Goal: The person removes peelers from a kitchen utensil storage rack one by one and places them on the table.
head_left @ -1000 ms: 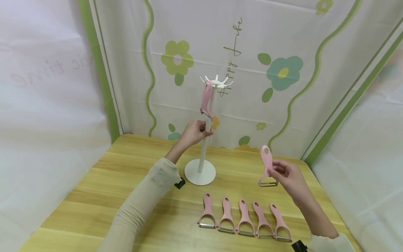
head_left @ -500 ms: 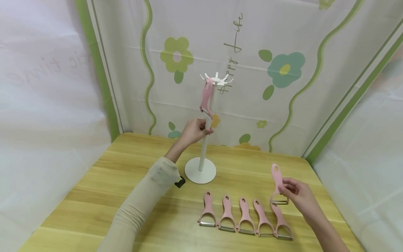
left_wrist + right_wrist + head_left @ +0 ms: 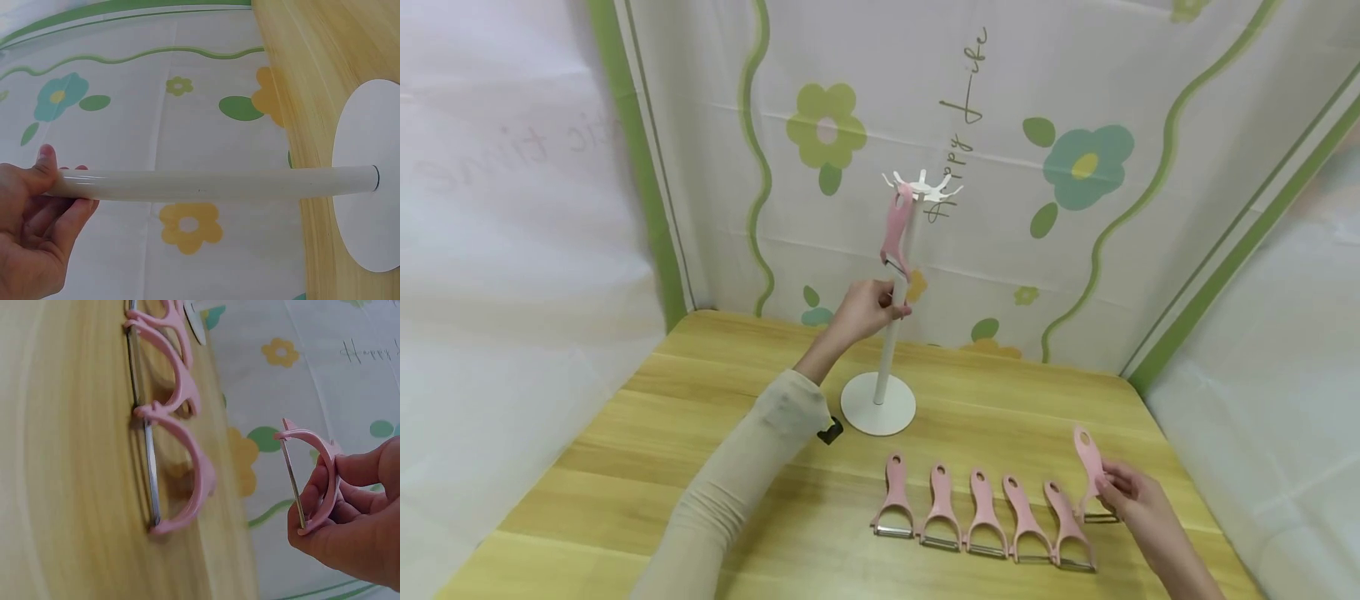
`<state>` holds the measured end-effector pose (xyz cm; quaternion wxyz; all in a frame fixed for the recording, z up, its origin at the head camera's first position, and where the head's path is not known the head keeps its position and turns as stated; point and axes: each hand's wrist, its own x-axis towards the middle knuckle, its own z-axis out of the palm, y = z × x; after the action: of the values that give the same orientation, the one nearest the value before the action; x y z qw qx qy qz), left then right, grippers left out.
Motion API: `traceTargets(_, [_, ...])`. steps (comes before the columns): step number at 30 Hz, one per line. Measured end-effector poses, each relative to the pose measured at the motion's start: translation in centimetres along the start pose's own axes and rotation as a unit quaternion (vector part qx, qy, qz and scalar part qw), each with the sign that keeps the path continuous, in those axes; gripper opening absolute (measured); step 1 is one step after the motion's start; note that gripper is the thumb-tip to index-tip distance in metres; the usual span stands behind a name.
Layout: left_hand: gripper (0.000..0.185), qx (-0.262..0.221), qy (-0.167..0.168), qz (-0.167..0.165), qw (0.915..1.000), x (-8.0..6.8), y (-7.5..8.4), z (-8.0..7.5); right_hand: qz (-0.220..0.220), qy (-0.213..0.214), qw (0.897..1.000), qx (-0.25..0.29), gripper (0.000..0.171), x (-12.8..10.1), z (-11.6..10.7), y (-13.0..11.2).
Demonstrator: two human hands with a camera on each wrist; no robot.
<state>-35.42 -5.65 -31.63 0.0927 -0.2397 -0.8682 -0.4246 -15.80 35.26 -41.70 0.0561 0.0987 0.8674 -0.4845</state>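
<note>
My left hand (image 3: 865, 310) grips the white pole of a rack stand (image 3: 887, 350) partway up; in the left wrist view thumb and fingers (image 3: 78, 215) wrap the pole. From one hook at the rack's top hangs a pink peeler (image 3: 897, 223), blade end down. My right hand (image 3: 1138, 500) pinches another pink peeler (image 3: 1088, 458) near its neck, handle up, blade toward the table. In the right wrist view that held peeler (image 3: 328, 469) shows its curved frame and metal blade, above the tabletop and to the right of the lying row.
Several pink peelers lie in a row on the wooden table (image 3: 625, 467), including the rightmost peeler (image 3: 1066, 525), close to the held one. The stand's round white base (image 3: 880, 417) is behind them. A patterned cloth (image 3: 985, 275) backs the table; pale cloth sides flank it.
My right hand has moved the held peeler down and to the right, from behind the row to beside its right end. The left hand and the hanging peeler stay put.
</note>
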Motion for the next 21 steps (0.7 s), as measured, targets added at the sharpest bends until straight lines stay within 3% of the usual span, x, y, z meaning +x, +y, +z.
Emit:
traceTargets(9, [0.014,0.006,0.002,0.0,1.0,0.0,0.0,0.0,0.059,-0.005,0.998,0.009,0.052,0.0,-1.1,3.5])
traceTargets(21, [0.015,0.003,0.005,0.002,1.0,-0.2,0.1,0.0,0.073,-0.023,0.997,-0.017,0.051,0.3,-0.9,6.5])
